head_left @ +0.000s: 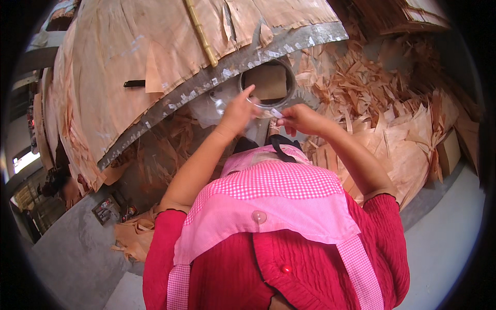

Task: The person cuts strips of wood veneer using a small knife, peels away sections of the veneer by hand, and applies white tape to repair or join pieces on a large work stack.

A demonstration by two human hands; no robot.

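Observation:
My right hand [302, 120] pinches a small white strip [276, 113], likely tape or paper, between thumb and fingers. Close by on the left, my left hand [238, 113] has its index finger stretched out; its other fingers are smeared by motion, and I see nothing held in it. Beyond both hands stands a round, grey-rimmed container [293, 82] with a flat brown piece [268, 82] inside. Thin reddish-brown wood veneer sheets [124, 57] cover the table, whose grey edge [232, 70] carries many small white scraps.
A yellowish bamboo-like stick [200, 32] lies across the veneer. A black tool, perhaps a cutter [134, 83], rests farther left. Torn veneer scraps [356, 82] heap on the floor at right, beside larger sheets [392, 155]. More veneer pieces [135, 237] lie at lower left.

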